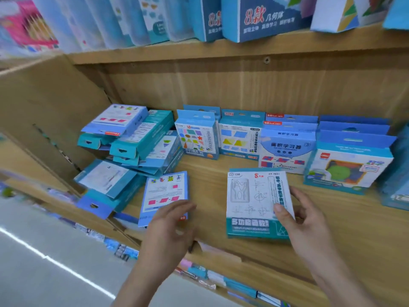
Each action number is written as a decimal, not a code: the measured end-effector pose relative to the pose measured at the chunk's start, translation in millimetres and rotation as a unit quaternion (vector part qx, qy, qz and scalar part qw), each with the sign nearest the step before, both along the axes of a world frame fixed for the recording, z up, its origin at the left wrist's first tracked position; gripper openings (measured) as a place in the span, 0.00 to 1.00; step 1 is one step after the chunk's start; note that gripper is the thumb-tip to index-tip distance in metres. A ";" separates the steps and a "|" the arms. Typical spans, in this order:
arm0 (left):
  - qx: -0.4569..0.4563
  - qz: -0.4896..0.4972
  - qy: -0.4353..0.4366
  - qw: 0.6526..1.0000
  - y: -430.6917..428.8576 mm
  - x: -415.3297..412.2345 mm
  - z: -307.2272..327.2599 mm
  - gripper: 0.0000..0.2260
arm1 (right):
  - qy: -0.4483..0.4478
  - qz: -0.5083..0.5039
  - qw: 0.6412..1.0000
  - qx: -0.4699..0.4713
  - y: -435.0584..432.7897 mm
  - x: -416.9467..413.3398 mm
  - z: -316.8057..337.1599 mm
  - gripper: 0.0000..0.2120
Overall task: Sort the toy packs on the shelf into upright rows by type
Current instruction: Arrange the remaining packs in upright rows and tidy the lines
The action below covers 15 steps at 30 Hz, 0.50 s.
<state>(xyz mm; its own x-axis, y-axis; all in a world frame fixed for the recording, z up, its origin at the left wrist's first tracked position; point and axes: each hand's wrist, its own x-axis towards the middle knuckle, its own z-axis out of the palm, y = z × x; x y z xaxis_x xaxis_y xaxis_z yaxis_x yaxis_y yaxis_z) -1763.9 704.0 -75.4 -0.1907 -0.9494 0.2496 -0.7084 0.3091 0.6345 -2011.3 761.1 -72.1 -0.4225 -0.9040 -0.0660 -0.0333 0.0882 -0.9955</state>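
Shelf sort: your right hand [309,220] has one pack, your left hand [170,224] is loose.
Right hand pinches the teal-and-white pack [252,200] by its right edge, thumb on the printed face, over the front of the wooden shelf [212,173]. Left fingers are relaxed and slightly bent over the lower edge of a flat blue pack [164,193]; contact is blurred, can't tell. Upright rows [285,147] stand at the back, and a tumbled heap [137,140] lies to the left.

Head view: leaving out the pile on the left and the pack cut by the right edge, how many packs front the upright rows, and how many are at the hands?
Upright front packs: 4
White pack, in the grip of the right hand: 1
Blue pack at the left hand: 1
Total: 6
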 end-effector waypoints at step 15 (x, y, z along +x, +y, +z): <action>-0.074 -0.024 0.023 0.997 -89.7 107.9 53.1 0.10 | 0.081 -0.131 0.987 0.049 -45.4 73.6 -32.0 0.23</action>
<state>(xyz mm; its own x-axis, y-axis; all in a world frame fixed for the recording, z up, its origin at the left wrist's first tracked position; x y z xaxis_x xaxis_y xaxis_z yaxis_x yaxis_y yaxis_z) -1656.0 614.3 -22.3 -0.2198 -0.8915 0.3961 -0.6623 0.4344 0.6104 -1937.6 715.7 -104.0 -0.6533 -0.7547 -0.0605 -0.1545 0.2112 -0.9652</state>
